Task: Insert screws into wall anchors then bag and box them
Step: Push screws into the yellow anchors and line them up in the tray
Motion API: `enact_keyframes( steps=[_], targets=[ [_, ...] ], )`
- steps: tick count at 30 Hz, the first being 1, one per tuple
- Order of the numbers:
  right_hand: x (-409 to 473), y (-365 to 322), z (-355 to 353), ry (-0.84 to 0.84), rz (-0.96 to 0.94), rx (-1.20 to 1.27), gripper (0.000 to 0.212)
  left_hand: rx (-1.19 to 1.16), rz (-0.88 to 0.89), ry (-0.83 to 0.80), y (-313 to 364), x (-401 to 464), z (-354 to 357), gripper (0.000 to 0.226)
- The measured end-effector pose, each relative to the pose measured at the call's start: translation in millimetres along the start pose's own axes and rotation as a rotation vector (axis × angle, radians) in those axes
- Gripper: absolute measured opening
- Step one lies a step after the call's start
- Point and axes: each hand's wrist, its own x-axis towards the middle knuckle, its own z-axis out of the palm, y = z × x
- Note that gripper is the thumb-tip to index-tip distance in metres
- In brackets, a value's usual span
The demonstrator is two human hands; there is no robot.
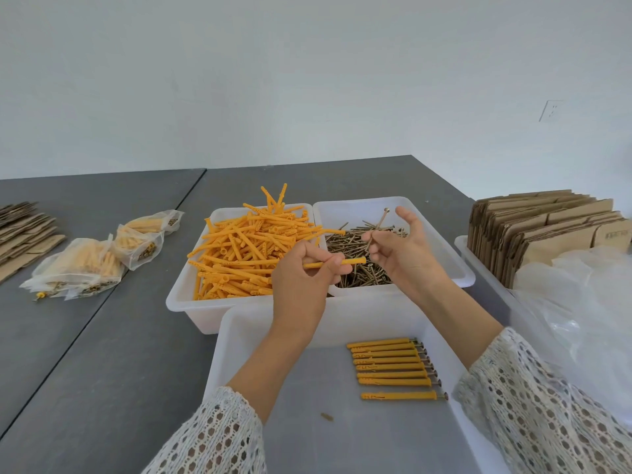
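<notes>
Worked over three white tubs on a grey table: near tub with a row of finished anchors, far left tub heaped with orange anchors, far right tub holding loose screws. Filled bags lay well apart to the left, flat cartons to the right. Left hand gripped one anchor near its middle, open end toward the right hand, which pinched one screw, other fingers loose. Seemed light, slightly flexible plastic, so better held close to the mouth. Seemed stiff, thin, sharp steel, likely slippery; better pinched along the shank below the head.
</notes>
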Motion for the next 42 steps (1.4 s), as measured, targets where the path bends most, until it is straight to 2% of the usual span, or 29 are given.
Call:
enact_keyframes(
  steps=[5,8,13,25,30,36,39,42],
  targets=[
    [-2.4,3.2,4.1,0.072,-0.117,-0.110,0.064,-0.185,-0.089,0.025,2.7,3.2,-2.2,0.019],
    [-2.6,4.7,6.0,0.112,-0.148,-0.088,0.057,-0.189,-0.094,0.015,3.2,4.2,-2.5,0.020],
    [-3.6,5.8,9.1,0.110,-0.145,-0.029,0.047,-0.181,-0.098,0.024,1.9,3.4,-1.8,0.019],
    [-6.8,12.7,18.2,0.083,-0.130,-0.102,0.049,-0.283,-0.192,0.095,3.2,1.4,-0.3,0.016],
    [-7.6,9.7,20.0,0.059,-0.124,-0.176,0.052,-0.309,-0.242,0.108,3.5,3.6,-3.2,0.018],
    [-15.0,17.5,31.3,0.013,-0.261,-0.435,0.060,-0.321,-0.291,0.161,4.1,3.7,-2.5,0.020],
    [-17.8,22.8,36.6,0.024,-0.302,-0.486,0.054,-0.271,-0.297,0.145,5.4,3.8,-1.2,0.015],
    [-17.7,23.0,37.4,0.037,-0.330,-0.478,0.048,-0.018,-0.202,0.125,5.5,4.6,-1.8,0.010]
  ],
)
